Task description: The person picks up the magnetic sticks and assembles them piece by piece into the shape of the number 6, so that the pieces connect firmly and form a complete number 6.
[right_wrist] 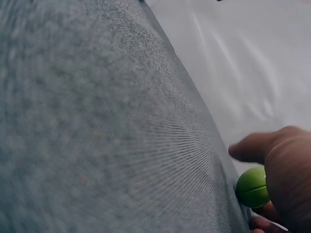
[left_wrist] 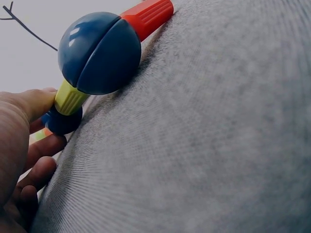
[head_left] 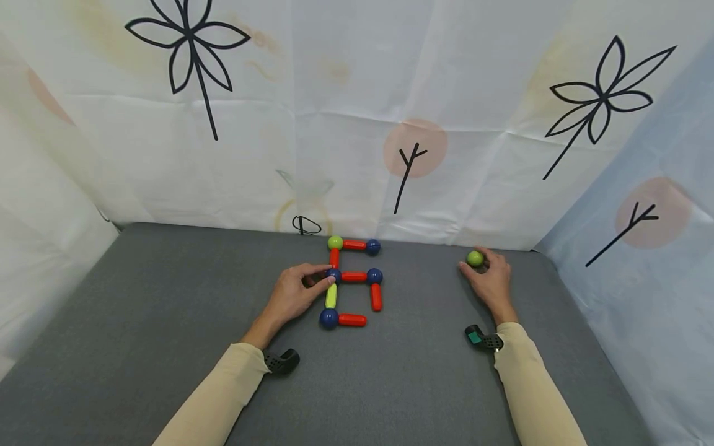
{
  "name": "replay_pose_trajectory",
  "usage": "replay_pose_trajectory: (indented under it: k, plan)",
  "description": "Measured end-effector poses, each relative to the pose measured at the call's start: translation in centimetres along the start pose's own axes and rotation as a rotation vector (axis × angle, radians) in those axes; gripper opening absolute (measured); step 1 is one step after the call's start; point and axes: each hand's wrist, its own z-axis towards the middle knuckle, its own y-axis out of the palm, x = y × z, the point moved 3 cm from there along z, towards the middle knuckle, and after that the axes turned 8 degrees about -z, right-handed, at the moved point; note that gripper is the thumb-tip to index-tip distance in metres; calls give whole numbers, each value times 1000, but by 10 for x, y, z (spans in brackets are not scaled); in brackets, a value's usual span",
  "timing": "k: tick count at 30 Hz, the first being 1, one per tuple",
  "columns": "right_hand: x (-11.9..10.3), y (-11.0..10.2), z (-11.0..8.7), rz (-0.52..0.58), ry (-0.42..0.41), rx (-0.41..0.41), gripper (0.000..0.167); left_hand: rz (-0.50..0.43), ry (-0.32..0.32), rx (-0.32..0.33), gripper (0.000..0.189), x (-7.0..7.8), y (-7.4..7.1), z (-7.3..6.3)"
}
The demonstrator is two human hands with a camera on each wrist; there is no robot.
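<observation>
A flat figure of magnetic-style rods and balls stands on the grey table. My left hand (head_left: 295,290) holds its middle left blue ball (head_left: 334,275) between thumb and fingers, with the thumb by the yellow-green rod (head_left: 331,296). Below that rod sits a larger blue ball (left_wrist: 99,53) with a red rod (left_wrist: 148,18) on its right. At the far right, a loose green ball (head_left: 475,258) lies between the spread thumb and fingers of my right hand (head_left: 492,280). In the right wrist view the thumb stands off the green ball (right_wrist: 252,187), and the hand hides part of it.
The figure's top has another green ball (head_left: 335,243), a red rod (head_left: 354,245) and a blue ball (head_left: 373,247). From the right blue ball (head_left: 375,276), a red rod (head_left: 376,297) points toward me. White printed cloth (head_left: 346,173) stands behind the grey table (head_left: 413,371).
</observation>
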Motion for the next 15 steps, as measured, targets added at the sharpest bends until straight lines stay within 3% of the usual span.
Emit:
replay_pose_trajectory:
  k: [7,15]
  plan:
    - [4,4,1,-31,-18,16,41,-5,8,-1,32,-1,0,-1]
    - [8,6,2,-37,-12,27,40,-3,-12,-2,33,0,0,-1]
